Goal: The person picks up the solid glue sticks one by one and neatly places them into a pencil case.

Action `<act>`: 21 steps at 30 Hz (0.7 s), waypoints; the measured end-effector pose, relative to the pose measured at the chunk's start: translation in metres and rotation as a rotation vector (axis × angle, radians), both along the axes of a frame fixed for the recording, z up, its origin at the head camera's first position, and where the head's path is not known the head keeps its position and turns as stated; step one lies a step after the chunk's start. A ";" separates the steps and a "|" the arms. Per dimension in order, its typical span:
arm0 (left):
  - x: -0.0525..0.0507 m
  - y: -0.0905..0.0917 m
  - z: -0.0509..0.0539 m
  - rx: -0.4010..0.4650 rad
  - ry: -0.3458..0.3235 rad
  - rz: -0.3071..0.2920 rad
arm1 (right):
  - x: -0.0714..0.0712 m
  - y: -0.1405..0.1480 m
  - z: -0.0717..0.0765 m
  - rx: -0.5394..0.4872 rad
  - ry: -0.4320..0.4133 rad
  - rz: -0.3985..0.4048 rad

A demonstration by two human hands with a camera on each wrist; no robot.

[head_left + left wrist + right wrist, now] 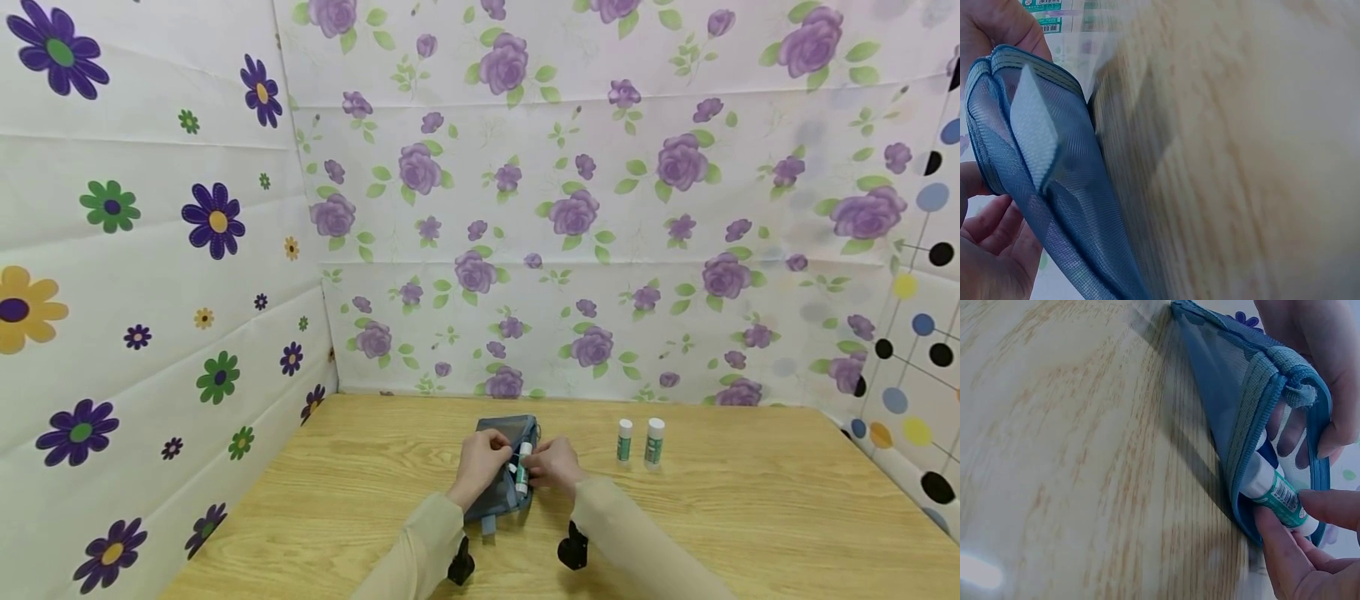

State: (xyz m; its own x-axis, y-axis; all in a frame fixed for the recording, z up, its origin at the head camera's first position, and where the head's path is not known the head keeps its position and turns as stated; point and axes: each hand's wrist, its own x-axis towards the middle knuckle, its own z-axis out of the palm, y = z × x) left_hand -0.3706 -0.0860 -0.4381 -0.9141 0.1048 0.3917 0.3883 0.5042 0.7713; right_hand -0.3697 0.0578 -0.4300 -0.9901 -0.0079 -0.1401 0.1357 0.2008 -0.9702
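Observation:
A blue mesh zip pouch (491,502) lies on the table, its zipped mouth open on the right side. My left hand (482,461) grips the edge of that mouth, with thumb on one face and fingers seen through the mesh in the right wrist view. Between thumb and fingers, my right hand (557,465) pinches a glue stick (1285,501) with a green label and white ends. This glue stick lies partly inside the mouth. Deeper in the pouch, a white and dark blue item (1265,444) shows only in part. The left wrist view shows the pouch's fabric tab (1035,128).
Two more glue sticks stand upright to the right of the pouch, a smaller one (624,440) and a larger one (654,443). The wooden table (750,500) is bordered by flower-patterned cloth (570,333) at the back and left, and dotted cloth at right.

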 end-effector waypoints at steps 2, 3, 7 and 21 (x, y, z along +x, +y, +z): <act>-0.001 0.001 0.000 -0.011 -0.016 0.010 | 0.000 0.000 -0.001 0.005 0.008 0.012; -0.001 0.001 0.000 -0.017 -0.019 0.013 | 0.000 0.000 -0.001 0.007 0.011 0.017; 0.000 0.001 0.002 -0.031 -0.030 0.023 | 0.000 0.001 -0.002 0.027 0.025 0.032; -0.001 0.001 0.004 -0.025 -0.027 0.018 | -0.002 0.001 -0.006 0.078 0.068 0.050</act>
State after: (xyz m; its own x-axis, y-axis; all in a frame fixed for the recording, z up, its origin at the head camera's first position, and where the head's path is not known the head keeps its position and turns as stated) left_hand -0.3713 -0.0850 -0.4341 -0.9260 0.0979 0.3646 0.3586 0.5298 0.7686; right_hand -0.3714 0.0585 -0.4359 -0.9960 -0.0494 -0.0750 0.0582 0.2808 -0.9580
